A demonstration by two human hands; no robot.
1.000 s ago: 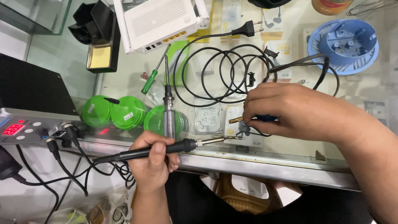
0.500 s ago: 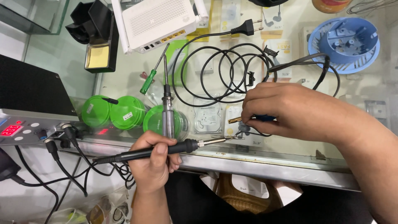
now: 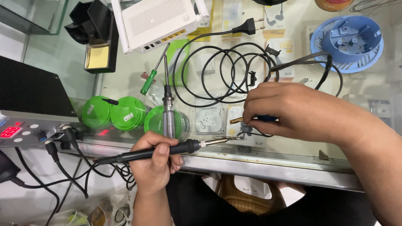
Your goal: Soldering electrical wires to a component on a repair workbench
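Note:
My left hand (image 3: 155, 165) grips a black soldering iron (image 3: 180, 148) by its handle, near the front edge of the glass counter. The iron's metal tip points right, toward a small part by my right hand. My right hand (image 3: 289, 109) is closed on a thin tool with a blue handle and brass-coloured tip (image 3: 251, 119), pressed down over thin dark wires on the counter. A coiled black power cable (image 3: 222, 71) with a plug lies just behind my right hand.
A soldering station with a red display (image 3: 25, 129) sits at the left. Green round tins (image 3: 125, 113), two screwdrivers (image 3: 167, 109), a white router (image 3: 155, 19), a black iron stand with a yellow sponge (image 3: 97, 54) and a blue plastic fan housing (image 3: 349, 39) lie on the counter.
Both hands keep their grip and hardly move. The view has shifted slightly; the iron's tip stays near the part by my right hand.

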